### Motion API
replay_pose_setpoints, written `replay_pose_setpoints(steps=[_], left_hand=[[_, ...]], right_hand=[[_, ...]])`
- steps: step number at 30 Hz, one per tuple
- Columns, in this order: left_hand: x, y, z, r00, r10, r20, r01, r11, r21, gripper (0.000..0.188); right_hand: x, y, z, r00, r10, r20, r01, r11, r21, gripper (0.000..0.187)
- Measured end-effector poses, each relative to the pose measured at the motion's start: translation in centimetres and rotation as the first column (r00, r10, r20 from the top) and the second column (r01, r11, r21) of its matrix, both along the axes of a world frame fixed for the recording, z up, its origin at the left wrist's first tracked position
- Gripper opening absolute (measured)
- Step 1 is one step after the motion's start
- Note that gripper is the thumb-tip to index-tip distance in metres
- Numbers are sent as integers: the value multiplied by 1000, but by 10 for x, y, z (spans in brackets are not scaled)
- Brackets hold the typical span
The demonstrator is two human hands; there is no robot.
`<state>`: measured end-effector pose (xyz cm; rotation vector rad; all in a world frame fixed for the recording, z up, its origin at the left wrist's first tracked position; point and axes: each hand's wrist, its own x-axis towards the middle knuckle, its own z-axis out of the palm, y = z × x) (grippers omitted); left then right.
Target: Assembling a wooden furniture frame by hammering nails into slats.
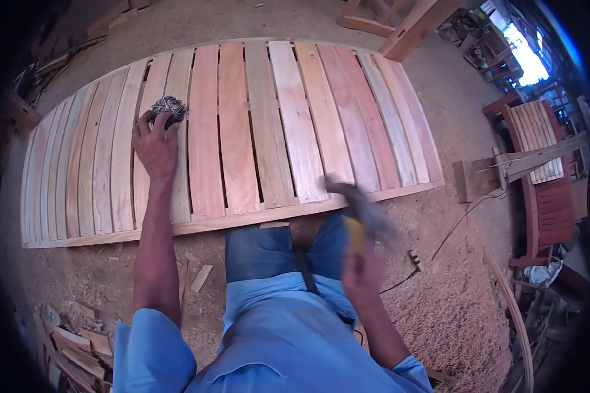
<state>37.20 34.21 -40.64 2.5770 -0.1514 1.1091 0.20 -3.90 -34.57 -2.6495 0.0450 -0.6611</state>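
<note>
A long panel of wooden slats (236, 157) in pinkish, tan and pale tones lies in front of me, with narrow gaps between some slats. On its left half sits a dark grey clump of nails (169, 106). My left hand (156, 145) reaches over the slats to this clump, its fingers curled in at the near edge and closed on nails there. My right hand (363, 275) is wrapped round the yellow grip of a claw hammer (360, 208), raised near the panel's front edge. Motion smears the hammer's head.
Sawdust and shavings (452, 321) cover the floor at the right. A cable (439, 245) runs there beside a wooden post (482, 180). A red-brown slatted bench (550, 196) stands farther right. Wood offcuts (75, 344) lie at the lower left; a timber frame (406, 33) stands behind the panel.
</note>
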Motion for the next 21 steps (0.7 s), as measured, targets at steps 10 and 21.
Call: replay_pose_setpoints(steps=[10, 21], left_hand=[[-1, 4, -1, 983, -72, 166, 92, 989, -115, 20], [-3, -2, 11, 961, -83, 264, 121, 984, -129, 23]], right_hand=[[-8, 13, 6, 991, -56, 124, -25, 819, 574, 62], [5, 14, 2, 987, 14, 163, -38, 989, 141, 65]])
